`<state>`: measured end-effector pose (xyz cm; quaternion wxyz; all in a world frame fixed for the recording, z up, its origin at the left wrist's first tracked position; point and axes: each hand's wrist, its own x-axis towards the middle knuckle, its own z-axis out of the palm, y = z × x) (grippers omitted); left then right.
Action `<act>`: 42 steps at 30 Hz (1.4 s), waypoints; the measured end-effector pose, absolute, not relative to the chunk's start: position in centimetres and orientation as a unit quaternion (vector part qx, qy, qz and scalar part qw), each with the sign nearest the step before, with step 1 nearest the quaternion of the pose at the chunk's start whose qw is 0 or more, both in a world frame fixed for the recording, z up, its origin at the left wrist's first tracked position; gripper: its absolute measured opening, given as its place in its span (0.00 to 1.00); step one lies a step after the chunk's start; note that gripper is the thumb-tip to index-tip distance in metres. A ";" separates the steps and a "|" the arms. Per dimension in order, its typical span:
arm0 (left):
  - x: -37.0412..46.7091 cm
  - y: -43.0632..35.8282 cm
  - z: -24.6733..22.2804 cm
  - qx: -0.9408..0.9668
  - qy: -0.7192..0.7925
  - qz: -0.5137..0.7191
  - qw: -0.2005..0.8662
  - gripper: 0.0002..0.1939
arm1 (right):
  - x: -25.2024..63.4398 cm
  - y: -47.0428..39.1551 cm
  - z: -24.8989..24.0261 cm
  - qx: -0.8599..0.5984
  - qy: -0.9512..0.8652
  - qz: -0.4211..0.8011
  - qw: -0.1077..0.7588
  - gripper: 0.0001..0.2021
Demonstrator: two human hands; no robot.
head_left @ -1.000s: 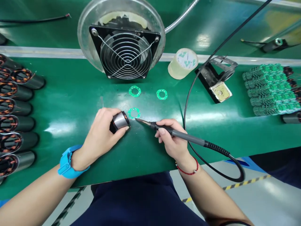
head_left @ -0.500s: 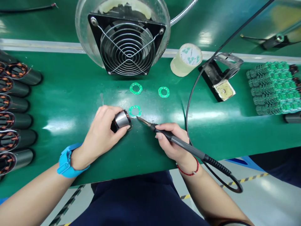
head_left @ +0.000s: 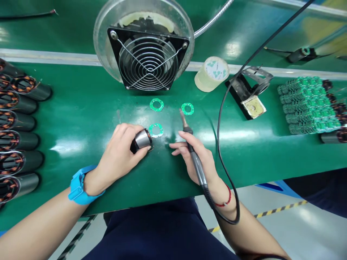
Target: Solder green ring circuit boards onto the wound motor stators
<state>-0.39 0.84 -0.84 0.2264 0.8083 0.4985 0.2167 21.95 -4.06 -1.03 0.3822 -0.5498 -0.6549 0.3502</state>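
My left hand (head_left: pixel 120 150) is closed around a motor stator (head_left: pixel 142 139), a silver cylinder with copper windings lying on its side on the green bench. Just past its right end lies a ring-shaped green circuit board (head_left: pixel 156 130). Between thumb and palm, my right hand (head_left: pixel 199 159) grips a soldering iron (head_left: pixel 197 162), its tip pointing up and away. The index and other fingers stretch to the left, off the handle. Behind the iron's tip, partly overlapped, sits a second ring board (head_left: pixel 188 108). A third ring board (head_left: pixel 156 104) lies farther back, left of it.
A fan with a wire guard (head_left: pixel 149 63) stands at the back. Right of it are a tape roll (head_left: pixel 211 74) and a soldering iron stand with sponge (head_left: pixel 254 107). Stacked ring boards (head_left: pixel 309 106) stand far right; several stators (head_left: pixel 18 141) line the left. The iron's cable (head_left: pixel 222 108) crosses the bench.
The soldering iron has swung upright, its tip leaving the near board's edge and moving right and back. My right fingers have spread leftward. My left hand still holds the stator in place.
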 end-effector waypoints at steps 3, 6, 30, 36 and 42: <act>-0.3 0.9 -0.7 0.791 0.517 0.214 0.246 0.12 | 21.4 -3.5 -0.6 -0.581 -0.655 0.350 0.333 0.11; -0.4 0.7 -0.6 0.743 0.555 0.224 0.300 0.16 | 20.3 -3.1 -0.6 -0.609 -0.646 0.342 0.308 0.14; -3.7 1.7 -0.5 0.811 0.480 0.184 0.279 0.08 | 16.4 -1.9 -0.3 -0.482 -0.810 0.159 0.293 0.21; -3.4 1.9 0.4 0.740 0.461 0.284 0.398 0.08 | 17.4 -0.6 -0.4 -0.440 -0.793 0.333 0.257 0.23; -2.3 1.9 0.1 0.627 0.476 0.265 0.557 0.06 | 17.5 -0.2 -0.3 -0.381 -0.818 0.302 0.308 0.26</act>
